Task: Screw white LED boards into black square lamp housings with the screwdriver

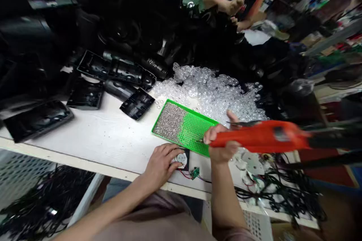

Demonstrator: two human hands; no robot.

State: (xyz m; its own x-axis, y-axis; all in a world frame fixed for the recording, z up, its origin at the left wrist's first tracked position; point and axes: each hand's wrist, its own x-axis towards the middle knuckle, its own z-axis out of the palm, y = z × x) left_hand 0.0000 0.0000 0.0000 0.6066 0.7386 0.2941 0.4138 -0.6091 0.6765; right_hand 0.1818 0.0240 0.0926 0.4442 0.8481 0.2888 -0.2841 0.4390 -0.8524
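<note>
A red electric screwdriver [254, 136] lies across my right hand [222, 143], whose fingers are closed around its front end. Its tip points left, over a green perforated tray [195, 115] with many small metal screws [169, 122] heaped at its left end. At the table's front edge my left hand [164, 160] grips a small square black part [186, 162] with a pale round disc, fingers and thumb on its left side. Thin wires run from it to a small green circuit board [195, 173].
Clear plastic discs [209, 86] are piled behind the tray. Black plastic housings [138, 103] lie at the left and in a large dark heap behind. Black cables [283, 192] tangle at the right. Across the heap sits a person in orange [226, 3].
</note>
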